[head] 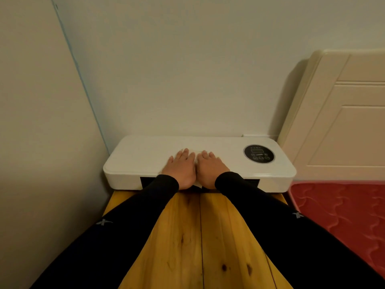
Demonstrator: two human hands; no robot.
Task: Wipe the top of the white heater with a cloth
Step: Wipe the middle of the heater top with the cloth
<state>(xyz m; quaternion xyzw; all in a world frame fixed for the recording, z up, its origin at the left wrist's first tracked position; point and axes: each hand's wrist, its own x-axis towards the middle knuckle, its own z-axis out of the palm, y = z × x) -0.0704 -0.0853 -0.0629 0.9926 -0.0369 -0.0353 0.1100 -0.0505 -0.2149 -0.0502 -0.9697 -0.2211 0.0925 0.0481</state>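
Heater: flat white plastic heater (pixel 145 155) lies across the far end of the yellow wooden plank counter (pixel 187 236), against the pale wall (pixel 187 69).
Panel: round black control panel (pixel 259 153) on the heater's top, right side.
Cloth: small white cloth (pixel 195 153) on the heater top near the middle, mostly hidden; slivers show at the fingertips and between the hands.
Left hand (pixel 180 167): flat, fingers straight, pressing palm-down on the cloth.
Right hand (pixel 211 167): same, fingers extended, just beside the left, thumbs nearly touching.
Sleeves: black long sleeves (pixel 129 226) on both arms.
Right side: red quilted mattress (pixel 341 215); cream headboard (pixel 343 111) beyond it.
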